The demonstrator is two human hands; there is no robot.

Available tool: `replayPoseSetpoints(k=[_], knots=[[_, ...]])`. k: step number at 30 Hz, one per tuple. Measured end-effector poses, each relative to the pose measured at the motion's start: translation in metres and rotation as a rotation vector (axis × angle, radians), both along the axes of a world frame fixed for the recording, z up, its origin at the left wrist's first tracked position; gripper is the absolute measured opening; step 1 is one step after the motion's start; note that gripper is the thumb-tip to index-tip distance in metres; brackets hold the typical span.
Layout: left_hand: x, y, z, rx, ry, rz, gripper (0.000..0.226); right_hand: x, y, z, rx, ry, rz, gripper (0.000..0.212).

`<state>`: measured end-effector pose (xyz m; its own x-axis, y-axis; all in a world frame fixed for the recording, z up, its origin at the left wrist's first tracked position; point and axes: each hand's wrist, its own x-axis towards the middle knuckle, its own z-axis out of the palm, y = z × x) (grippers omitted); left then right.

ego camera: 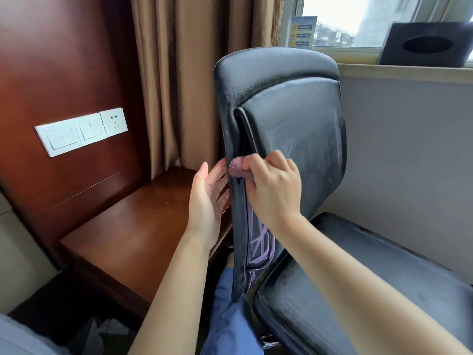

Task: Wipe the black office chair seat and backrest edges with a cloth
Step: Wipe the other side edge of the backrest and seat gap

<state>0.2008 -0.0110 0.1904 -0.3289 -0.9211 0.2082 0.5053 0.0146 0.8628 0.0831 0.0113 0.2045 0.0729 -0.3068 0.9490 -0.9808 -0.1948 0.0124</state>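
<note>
The black office chair's backrest [294,119] stands upright in the middle, dusty and scuffed, with the seat [371,285] below it to the right. My right hand [273,185] grips a pink cloth [236,168] and presses it against the backrest's left edge at mid height. My left hand [208,198] is just left of that edge, fingers straight, palm toward the chair, fingertips touching the rim next to the cloth. Purple scribbles [261,242] mark the lower backrest.
A brown wooden desk [133,234] and wood wall panel with white switches and a socket [82,130] lie to the left. Brown curtains [184,73] hang behind the chair. A black tissue box [426,44] sits on the windowsill. A grey wall is at right.
</note>
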Motion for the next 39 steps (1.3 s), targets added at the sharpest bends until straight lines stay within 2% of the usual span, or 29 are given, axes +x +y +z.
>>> replayPoseSetpoints(k=[3,7,13,18,22,27,30,34,39], knots=[[0.001,0.001,-0.002,0.002,0.003,0.006,0.056,0.002,-0.002,0.006,0.032,0.001,-0.02,0.023],[0.003,0.001,-0.002,-0.009,-0.009,-0.008,0.056,0.003,0.002,-0.027,0.103,0.063,-0.028,0.031],[0.001,0.001,-0.005,-0.003,0.002,0.023,0.053,0.003,0.002,-0.014,0.033,0.002,-0.024,0.023],[0.003,-0.001,-0.003,0.009,-0.033,0.023,0.056,0.004,0.005,-0.039,0.071,0.038,-0.051,0.028],[-0.001,-0.002,-0.004,0.031,0.009,0.023,0.055,0.003,0.0,-0.014,-0.038,-0.018,0.003,0.024],[-0.001,-0.002,-0.004,0.048,0.013,0.032,0.055,0.004,0.0,-0.021,0.029,-0.003,-0.014,0.021],[-0.003,-0.002,-0.003,0.038,0.017,0.051,0.055,0.0,-0.001,-0.018,-0.023,0.034,0.003,0.02],[-0.006,0.0,-0.002,0.04,0.044,0.081,0.051,0.001,-0.017,0.013,-0.083,-0.036,-0.052,0.017],[-0.005,-0.002,-0.001,0.026,-0.001,0.068,0.053,0.004,-0.007,-0.019,-0.031,0.0,-0.022,0.023]])
